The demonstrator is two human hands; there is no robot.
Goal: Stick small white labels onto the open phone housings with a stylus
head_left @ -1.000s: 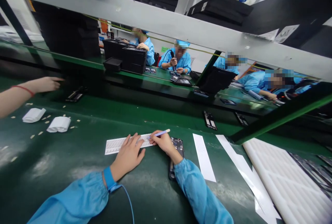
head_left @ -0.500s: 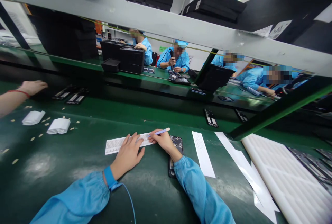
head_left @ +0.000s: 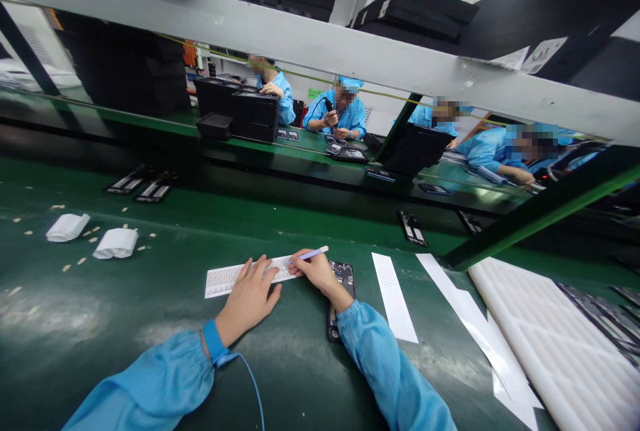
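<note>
My left hand (head_left: 251, 298) lies flat with its fingers stretched over a white sticker sheet (head_left: 220, 280), holding it down on the green bench. At the sheet's right end, my right hand (head_left: 316, 270) pinches a slim lilac pen-like tool (head_left: 314, 254) with a pale end. Its tip meets the sheet by my fingers; what it touches there is too small to make out. Partly hidden under my right wrist is an opened phone (head_left: 344, 276) with its circuit board exposed. A blue wrist strap (head_left: 214, 343) with a cord circles my left wrist.
Right of the phone lie a dotted white sheet (head_left: 395, 298) and white strips (head_left: 465, 318), beside a ridged white foam tray (head_left: 550, 324). Crumpled white papers (head_left: 116, 243) sit at left. Opened phones (head_left: 413, 228) line the far strip. Co-workers in blue (head_left: 340, 111) sit beyond.
Another person's bare arm with a red bracelet has left the view at the far left. The view has shifted slightly; my hands keep nearly the same pose on the sheet.
</note>
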